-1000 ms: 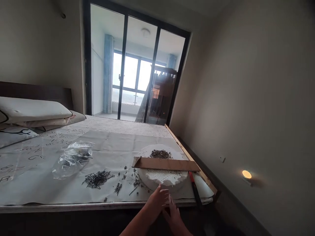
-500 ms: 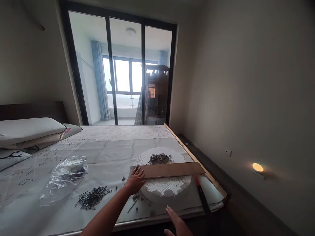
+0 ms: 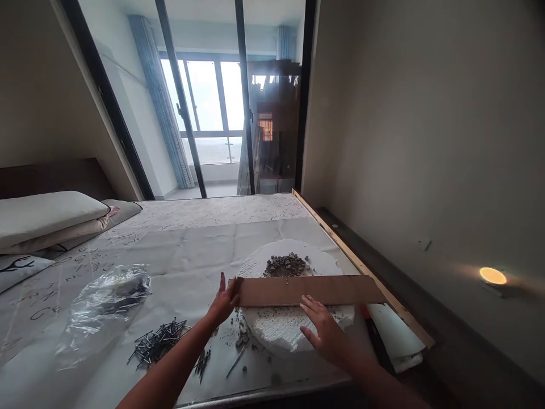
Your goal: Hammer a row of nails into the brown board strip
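A flat brown board strip (image 3: 272, 291) lies across a round white foam slab (image 3: 315, 250). My left hand (image 3: 222, 302) is at the strip's left end, fingers apart and touching that end. My right hand (image 3: 323, 329) is over the slab's front part, fingers spread, fingertips at the strip's near edge. Behind the strip, a heap of grey stone bits (image 3: 287, 264) sits on the slab. Left of my left forearm is a pile of nails (image 3: 155, 341); part of it is hidden by the arm.
A clear plastic bag (image 3: 106, 307) with dark contents lies on the grey sheet at left. A tool with a red and black handle (image 3: 373, 335) rests right of the slab. A wooden rail (image 3: 361, 267) edges the bed's right side. Pillows (image 3: 51, 213) are stacked far left.
My right hand has come up from the lower edge to the strip's near side. My left hand stays at the strip's left end, its fingers now raised. The view has tilted.
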